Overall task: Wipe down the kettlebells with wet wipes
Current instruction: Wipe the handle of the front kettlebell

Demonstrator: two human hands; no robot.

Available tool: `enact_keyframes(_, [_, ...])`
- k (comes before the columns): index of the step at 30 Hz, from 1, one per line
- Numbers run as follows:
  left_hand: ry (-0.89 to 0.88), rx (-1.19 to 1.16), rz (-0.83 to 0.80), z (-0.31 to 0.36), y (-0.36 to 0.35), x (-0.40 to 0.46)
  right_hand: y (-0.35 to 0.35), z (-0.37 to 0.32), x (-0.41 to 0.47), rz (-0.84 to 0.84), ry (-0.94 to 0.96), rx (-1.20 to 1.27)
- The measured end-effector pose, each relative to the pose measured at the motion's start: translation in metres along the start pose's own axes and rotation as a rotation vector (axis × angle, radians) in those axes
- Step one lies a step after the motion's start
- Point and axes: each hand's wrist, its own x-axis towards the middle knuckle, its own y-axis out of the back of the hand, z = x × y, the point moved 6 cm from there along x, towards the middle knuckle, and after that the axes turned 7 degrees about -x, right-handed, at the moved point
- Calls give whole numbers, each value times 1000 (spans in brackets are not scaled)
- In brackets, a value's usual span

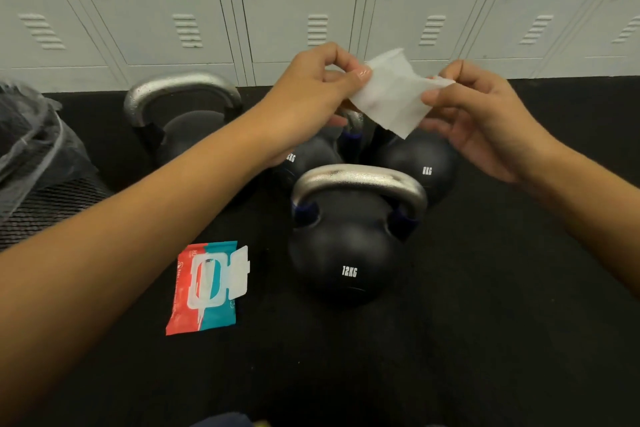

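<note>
A white wet wipe [393, 94] is stretched in the air between my left hand [311, 94] and my right hand [485, 118], each pinching one edge. Below them several black kettlebells with silver handles stand on the dark floor. The nearest is marked 12KG [346, 253]. Behind it to the right stands one marked 8KG [420, 163]. Another [308, 156] is partly hidden by my left hand, and a larger one [183, 121] stands at the back left. A red and teal wipes pack [204, 288] lies left of the 12KG kettlebell with its lid flipped open.
A row of pale grey lockers [311, 3] lines the wall behind the kettlebells. A black mesh bin lined with a clear plastic bag [31, 156] stands at the left edge. Dark matting [485, 340] covers the floor.
</note>
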Motion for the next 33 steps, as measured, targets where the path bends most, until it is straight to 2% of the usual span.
enact_keyframes(3, [37,-20,-38,-16,-6,-8,7,14,-7,41,-111,123])
enact_keyframes(7, [40,157,-42,-35,-11,-18,16,27,-12,62,-199,52])
enact_keyframes(11, [-5,441,-15,-47,-16,-30,19,50,-18,-16,-322,-235])
enact_keyframes(14, [-39,650,17,-51,-20,-37,20,60,-19,-67,-344,-477])
enact_keyframes(16, [-84,726,53,-51,-20,-38,23,56,-15,-49,-282,-664])
enact_keyframes(18, [-124,767,78,-51,-21,-39,21,45,-13,-56,-138,-818])
enact_keyframes(20, [-150,779,89,-52,-21,-39,6,36,-14,-119,-4,-844])
enact_keyframes(24, [-160,714,77,-64,-13,-42,-27,46,-23,-252,45,-934])
enact_keyframes(29, [-51,707,-6,-91,10,-55,-49,52,-19,-270,98,-1065])
enact_keyframes(33, [48,721,-25,-106,22,-61,-85,58,-5,-349,164,-1354])
